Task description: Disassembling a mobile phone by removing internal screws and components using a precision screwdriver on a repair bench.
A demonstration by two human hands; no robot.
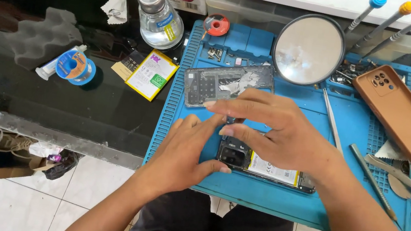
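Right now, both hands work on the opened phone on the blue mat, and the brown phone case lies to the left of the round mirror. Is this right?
Not quite. The head view shows the brown phone case lying to the right of the round mirror, not the left. The rest holds: the left hand and the right hand are both on the opened phone on the blue mat.

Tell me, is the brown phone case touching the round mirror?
Apart. The head view shows the brown phone case lying right of the round mirror, with a strip of blue mat and small parts between them.
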